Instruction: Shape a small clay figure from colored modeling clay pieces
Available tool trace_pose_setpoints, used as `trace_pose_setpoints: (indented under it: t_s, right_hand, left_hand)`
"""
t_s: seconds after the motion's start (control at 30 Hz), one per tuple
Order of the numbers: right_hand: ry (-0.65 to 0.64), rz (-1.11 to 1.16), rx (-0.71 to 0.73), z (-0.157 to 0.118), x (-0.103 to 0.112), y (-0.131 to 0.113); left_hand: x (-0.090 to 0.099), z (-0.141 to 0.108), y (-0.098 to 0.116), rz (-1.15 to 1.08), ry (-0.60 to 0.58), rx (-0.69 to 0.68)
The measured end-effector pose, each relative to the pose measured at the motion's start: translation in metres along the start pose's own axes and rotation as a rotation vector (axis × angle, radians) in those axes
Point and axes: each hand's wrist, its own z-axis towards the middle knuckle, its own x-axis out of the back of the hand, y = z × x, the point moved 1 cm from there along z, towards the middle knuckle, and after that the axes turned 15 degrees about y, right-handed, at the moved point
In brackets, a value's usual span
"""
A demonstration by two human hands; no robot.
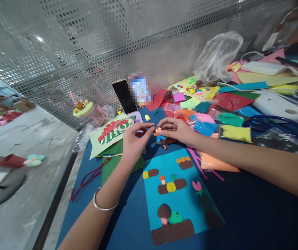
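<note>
A small orange and blue clay figure is held up between both hands, above the far edge of a blue sheet. My right hand pinches it at the top. My left hand is at its left side, thumb and forefinger pressed together near an orange part; whether they grip it is too small to tell. Brown blocks, yellow squares, mushrooms, a green shape and a pink tulip in clay lie on the blue sheet.
To the left lie a watermelon picture, a lidded cup and red cord. Two phones lean on the perforated metal panel. Bagged clay, coloured paper and a white device crowd the right.
</note>
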Motion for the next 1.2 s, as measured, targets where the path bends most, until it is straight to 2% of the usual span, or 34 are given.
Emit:
trace_pose_setpoints:
  t_s: [0.43,0.7,0.97,1.2]
  right_hand:
    - [0.008,0.048,-0.023,0.001,-0.001,0.000]
    - [0.026,0.085,0.008,0.004,0.000,0.002]
    - [-0.016,0.070,0.016,0.002,0.000,0.003]
    - [0.071,0.026,0.080,0.004,-0.001,0.004]
  left_hand:
    - [-0.001,0.001,-0.002,-0.046,-0.009,0.049]
    - [0.003,0.003,-0.008,-0.077,-0.054,0.004]
    - [0.004,0.005,-0.010,-0.089,-0.078,0.021]
    - [0.005,0.005,-0.009,-0.109,-0.076,-0.013]
